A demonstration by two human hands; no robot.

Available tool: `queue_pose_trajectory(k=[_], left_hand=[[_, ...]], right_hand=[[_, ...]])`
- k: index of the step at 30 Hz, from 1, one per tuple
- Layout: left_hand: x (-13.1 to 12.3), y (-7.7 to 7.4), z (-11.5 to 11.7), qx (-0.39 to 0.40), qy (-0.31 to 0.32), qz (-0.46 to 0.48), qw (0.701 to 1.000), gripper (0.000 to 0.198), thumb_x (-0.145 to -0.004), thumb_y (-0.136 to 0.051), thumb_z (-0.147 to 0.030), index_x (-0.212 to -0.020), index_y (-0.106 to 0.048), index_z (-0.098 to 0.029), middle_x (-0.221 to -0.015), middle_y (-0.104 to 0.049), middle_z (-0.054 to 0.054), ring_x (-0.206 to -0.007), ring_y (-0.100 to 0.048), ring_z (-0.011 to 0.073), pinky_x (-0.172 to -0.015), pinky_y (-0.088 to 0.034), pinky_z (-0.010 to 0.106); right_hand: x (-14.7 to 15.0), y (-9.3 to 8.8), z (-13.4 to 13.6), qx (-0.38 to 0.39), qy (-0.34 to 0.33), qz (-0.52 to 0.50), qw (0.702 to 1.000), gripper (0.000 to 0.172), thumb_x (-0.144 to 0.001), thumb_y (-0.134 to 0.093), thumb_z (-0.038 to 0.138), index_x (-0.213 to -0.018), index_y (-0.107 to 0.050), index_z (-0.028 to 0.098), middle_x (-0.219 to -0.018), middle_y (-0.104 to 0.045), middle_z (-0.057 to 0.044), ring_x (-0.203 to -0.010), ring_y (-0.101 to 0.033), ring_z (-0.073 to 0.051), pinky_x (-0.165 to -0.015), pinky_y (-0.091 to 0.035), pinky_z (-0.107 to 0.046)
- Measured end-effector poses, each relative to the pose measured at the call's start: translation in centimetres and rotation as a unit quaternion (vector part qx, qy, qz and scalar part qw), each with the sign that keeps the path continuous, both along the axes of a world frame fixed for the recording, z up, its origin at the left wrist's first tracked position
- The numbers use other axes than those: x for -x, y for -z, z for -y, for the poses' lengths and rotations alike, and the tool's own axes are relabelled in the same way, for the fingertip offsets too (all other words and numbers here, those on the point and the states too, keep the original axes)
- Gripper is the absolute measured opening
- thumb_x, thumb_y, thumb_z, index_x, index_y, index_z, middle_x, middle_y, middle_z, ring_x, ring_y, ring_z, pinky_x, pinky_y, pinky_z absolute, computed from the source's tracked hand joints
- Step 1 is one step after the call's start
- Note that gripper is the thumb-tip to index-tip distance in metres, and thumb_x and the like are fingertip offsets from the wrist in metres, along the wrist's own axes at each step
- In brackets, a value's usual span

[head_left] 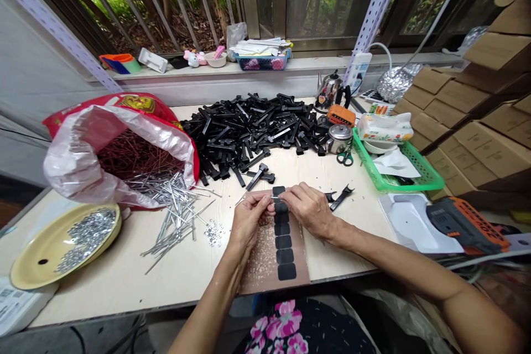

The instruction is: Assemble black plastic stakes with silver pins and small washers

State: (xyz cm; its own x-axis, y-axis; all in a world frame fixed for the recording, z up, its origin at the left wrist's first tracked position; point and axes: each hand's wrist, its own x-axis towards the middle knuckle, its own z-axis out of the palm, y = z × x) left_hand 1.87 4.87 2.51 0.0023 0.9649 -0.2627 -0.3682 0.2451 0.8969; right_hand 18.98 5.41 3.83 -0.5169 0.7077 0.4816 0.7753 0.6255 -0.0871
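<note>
My left hand [250, 220] is closed in a pinch over a brown board [265, 279]. A thin silver piece, like a metal rod end [274, 197], shows between its fingertips and those of my right hand [309, 209]. The right fingers are pinched together near the top of the board; what they grip is hidden. Under both hands runs a column of black rounded-square pads [284, 241] on the board. Loose black plastic clips [257, 177] lie just beyond the hands, and another black clip [342, 197] is to the right. Small metal nuts or washers [213, 232] are scattered left of my left hand.
A heap of black plastic parts [257, 127] spans the back. On the left are a red-and-white sack [70, 160] of rods, loose silver rods [178, 215] and a yellow bowl [29, 265]. To the right stand a green basket [373, 177], scissors [345, 159] and stacked cartons [477, 149].
</note>
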Motion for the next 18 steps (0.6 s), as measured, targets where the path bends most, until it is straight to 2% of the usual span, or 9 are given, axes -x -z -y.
queue_pose_trajectory(k=[5, 9, 14, 18], left_hand=[[0.28, -0.32, 0.26, -0.022, 0.009, -0.03, 0.999, 0.029, -0.067, -0.076, -0.031, -0.086, -0.068, -0.011, -0.06, -0.063, -0.001, -0.055, -0.056, 0.0082, -0.061, -0.047, 0.022], [0.26, -0.47, 0.35, -0.027, 0.012, -0.056, 0.998, 0.029, -0.067, -0.076, -0.034, -0.083, -0.068, -0.011, -0.059, -0.063, -0.001, -0.055, -0.056, 0.0095, -0.06, -0.046, 0.023], [0.37, -0.34, 0.24, -0.021, 0.025, -0.063, 0.998, 0.029, -0.066, -0.077, -0.035, -0.08, -0.067, -0.012, -0.058, -0.063, 0.0, -0.054, -0.056, 0.0101, -0.059, -0.046, 0.023], [0.72, -0.06, 0.09, -0.019, 0.04, -0.094, 0.995, 0.029, -0.065, -0.076, -0.038, -0.077, -0.067, -0.013, -0.058, -0.064, 0.001, -0.054, -0.057, 0.0119, -0.06, -0.046, 0.025]], right_hand=[[-0.04, 0.01, -0.18, 0.038, -0.02, -0.027, 0.999, 0.02, -0.096, -0.043, 0.025, -0.093, -0.062, 0.018, -0.086, -0.062, -0.006, -0.083, -0.051, -0.018, -0.069, -0.04, -0.028], [-0.22, -0.04, -0.37, 0.056, -0.032, -0.024, 0.998, 0.02, -0.095, -0.043, 0.021, -0.092, -0.062, 0.019, -0.084, -0.061, -0.006, -0.082, -0.051, -0.018, -0.071, -0.041, -0.029], [-0.51, 0.17, -0.56, 0.117, -0.065, -0.087, 0.987, 0.018, -0.094, -0.045, 0.023, -0.098, -0.061, 0.018, -0.091, -0.058, -0.008, -0.086, -0.054, -0.017, -0.073, -0.046, -0.027], [-0.57, 0.7, -0.66, 0.144, -0.083, -0.107, 0.98, 0.019, -0.094, -0.043, 0.02, -0.1, -0.061, 0.019, -0.089, -0.058, -0.007, -0.088, -0.055, -0.017, -0.075, -0.047, -0.028]])
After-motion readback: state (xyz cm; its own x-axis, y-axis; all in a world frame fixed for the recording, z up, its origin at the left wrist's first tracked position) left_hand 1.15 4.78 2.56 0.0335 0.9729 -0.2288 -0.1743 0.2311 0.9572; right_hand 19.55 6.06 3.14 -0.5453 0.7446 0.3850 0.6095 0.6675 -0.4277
